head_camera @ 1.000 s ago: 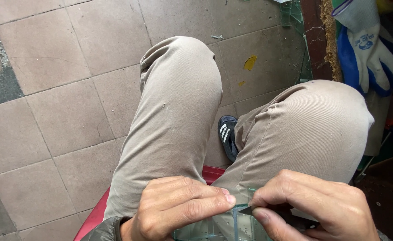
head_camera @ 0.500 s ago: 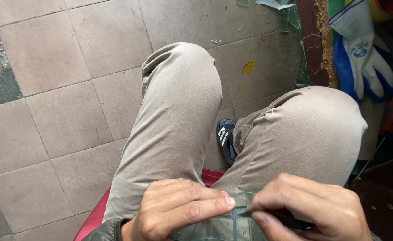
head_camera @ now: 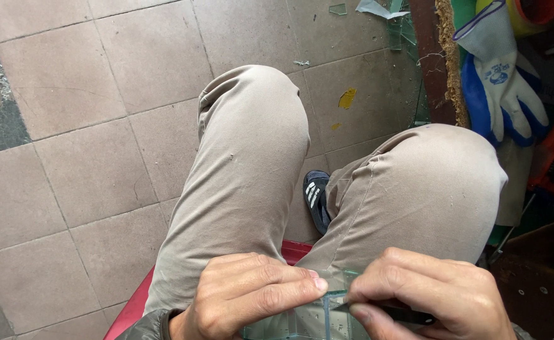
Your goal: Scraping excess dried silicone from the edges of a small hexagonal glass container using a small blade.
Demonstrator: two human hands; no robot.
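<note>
i look down on my lap and see both hands at the near edge of the view, meeting over a small clear glass piece (head_camera: 314, 318) that rests on my thighs. my left hand (head_camera: 245, 302) is curled over its left side, thumb pressed along the top edge, pinning it down. my right hand (head_camera: 434, 302) is clenched around a dark slim tool (head_camera: 393, 310), probably a glass cutter, its tip touching the glass just beside my left thumb. i judge the glass light, stiff, slippery and brittle, with sharp edges, so i would take hold on the flat faces, fingers off the rims. beyond my knees in beige trousers (head_camera: 251, 164) lies a tiled floor (head_camera: 94, 126) with a glass shard (head_camera: 337, 9) far off. a white and blue work glove (head_camera: 500, 75) hangs far right.
</note>
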